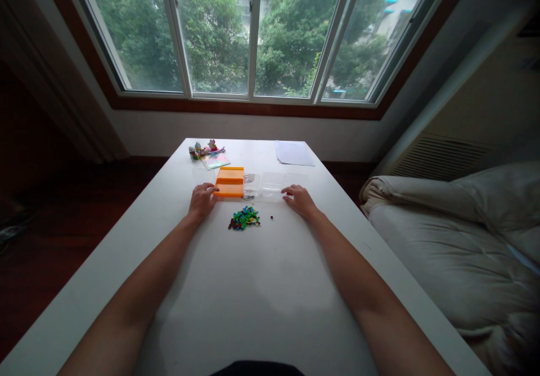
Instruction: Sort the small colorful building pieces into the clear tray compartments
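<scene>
My left hand is at the near left corner of an orange tray, its thumb and fingertips on the tray's edge. My right hand lies over the right part of a clear plastic box, fingers curved and apart; whether they touch the box I cannot tell. Between the two stands another clear compartment with something small and pale in it. On the near side of the trays is a heap of tiny green, blue and brown pieces. One dark piece lies alone to its right.
Small colourful figures stand at the table's far left, beside a pale patterned sheet. White paper lies at the far right. The white table reaches toward the window wall. A beige sofa is on the right.
</scene>
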The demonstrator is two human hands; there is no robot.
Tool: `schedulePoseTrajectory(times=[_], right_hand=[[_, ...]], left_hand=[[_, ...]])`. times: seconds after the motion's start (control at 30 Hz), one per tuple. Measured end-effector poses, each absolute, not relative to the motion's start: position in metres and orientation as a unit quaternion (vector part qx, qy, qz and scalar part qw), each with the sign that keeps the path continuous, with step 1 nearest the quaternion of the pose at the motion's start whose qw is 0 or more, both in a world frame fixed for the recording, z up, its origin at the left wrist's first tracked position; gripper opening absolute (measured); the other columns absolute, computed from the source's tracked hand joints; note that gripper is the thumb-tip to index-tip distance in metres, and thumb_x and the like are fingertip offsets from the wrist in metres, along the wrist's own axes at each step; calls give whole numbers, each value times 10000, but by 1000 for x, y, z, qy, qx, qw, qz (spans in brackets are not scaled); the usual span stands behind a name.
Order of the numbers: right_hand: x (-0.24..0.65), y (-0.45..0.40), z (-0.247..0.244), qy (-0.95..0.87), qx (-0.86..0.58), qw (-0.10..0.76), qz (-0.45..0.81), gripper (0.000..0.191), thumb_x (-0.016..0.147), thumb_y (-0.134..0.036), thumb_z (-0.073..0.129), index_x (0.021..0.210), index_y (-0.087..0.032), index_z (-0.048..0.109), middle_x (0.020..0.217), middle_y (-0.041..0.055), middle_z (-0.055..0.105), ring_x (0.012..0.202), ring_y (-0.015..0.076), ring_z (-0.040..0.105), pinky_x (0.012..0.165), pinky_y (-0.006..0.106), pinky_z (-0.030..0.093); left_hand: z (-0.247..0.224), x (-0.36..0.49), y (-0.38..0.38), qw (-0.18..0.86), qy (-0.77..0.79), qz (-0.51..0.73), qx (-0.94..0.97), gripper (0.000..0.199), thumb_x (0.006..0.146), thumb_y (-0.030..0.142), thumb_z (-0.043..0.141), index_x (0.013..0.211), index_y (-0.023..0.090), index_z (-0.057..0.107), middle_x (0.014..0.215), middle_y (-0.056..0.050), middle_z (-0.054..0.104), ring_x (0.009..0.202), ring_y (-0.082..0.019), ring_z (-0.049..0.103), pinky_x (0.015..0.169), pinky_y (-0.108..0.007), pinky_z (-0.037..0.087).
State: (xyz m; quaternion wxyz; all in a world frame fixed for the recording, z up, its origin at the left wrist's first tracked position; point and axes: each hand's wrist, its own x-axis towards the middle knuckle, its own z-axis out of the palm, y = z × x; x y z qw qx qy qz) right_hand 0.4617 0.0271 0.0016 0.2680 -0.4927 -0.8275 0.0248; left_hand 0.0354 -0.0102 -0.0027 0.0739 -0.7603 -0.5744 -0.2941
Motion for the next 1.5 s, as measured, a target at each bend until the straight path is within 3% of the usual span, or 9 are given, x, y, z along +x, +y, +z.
schedulePoseTrajectory(times=[0.2, 0.57, 1.5], right_hand=[[458, 29, -3, -823, -492, 281, 37, 142, 841, -184, 643, 945, -240, 722, 915, 38, 672, 896, 207, 585, 861, 329, 434], [447, 23, -3, -809, -518, 277, 27, 80, 879, -290, 646, 890, -233, 700, 883, 44, 659, 899, 214, 571, 859, 325, 432], [436, 34, -10, -807, -526, 269, -2, 105, 904, -327, 634, 893, -230, 673, 915, 55, 649, 932, 228, 560, 871, 336, 411]], left_hand=[[-5, 35, -11, 83, -594, -297, -743, 252, 877, 243, 580, 1084, 258, 723, 1205, -82, 626, 1105, -278, 560, 1050, -481, 408], [-7, 33, -8, 59, -622, -294, -723, 218, 869, 287, 597, 1025, 261, 747, 1127, -79, 672, 1053, -267, 588, 1020, -462, 423], [-10, 30, 7, 64, -629, -281, -722, 202, 881, 289, 579, 949, 259, 766, 1039, -70, 728, 993, -263, 636, 977, -440, 434]])
